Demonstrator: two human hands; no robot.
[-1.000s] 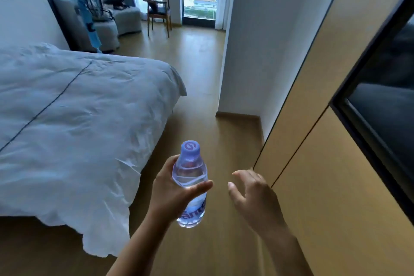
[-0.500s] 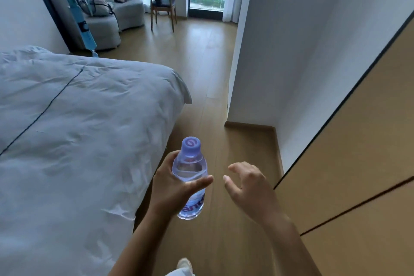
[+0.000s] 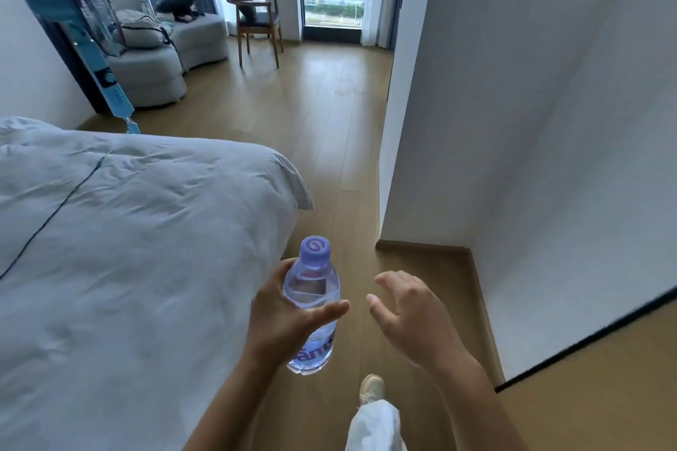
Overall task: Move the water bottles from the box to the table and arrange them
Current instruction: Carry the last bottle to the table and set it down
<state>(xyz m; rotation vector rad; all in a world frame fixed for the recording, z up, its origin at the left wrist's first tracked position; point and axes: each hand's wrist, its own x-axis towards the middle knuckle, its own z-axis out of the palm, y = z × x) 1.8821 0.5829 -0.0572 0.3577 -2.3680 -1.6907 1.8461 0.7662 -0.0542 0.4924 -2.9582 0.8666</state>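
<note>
My left hand (image 3: pixel 284 318) grips a clear water bottle (image 3: pixel 311 289) with a lilac cap, held upright at chest height over the wooden floor. The thumb wraps across the bottle's front and the fingers curl behind it. My right hand (image 3: pixel 410 315) hovers just right of the bottle, not touching it, with loosely bent fingers and nothing in it. No box and no table are in view.
A bed with a white duvet (image 3: pixel 128 249) fills the left. A white wall corner (image 3: pixel 399 157) and a wooden panel (image 3: pixel 593 395) bound the right. Wooden floor (image 3: pixel 329 121) runs ahead to a chair (image 3: pixel 258 22), a grey sofa (image 3: pixel 157 59) and a window. My shoe (image 3: pixel 372 388) steps forward.
The view has advanced along the passage between bed and wall; the wooden panel has slid off to the right. A leg and shoe have come into view below. The hands keep their poses.
</note>
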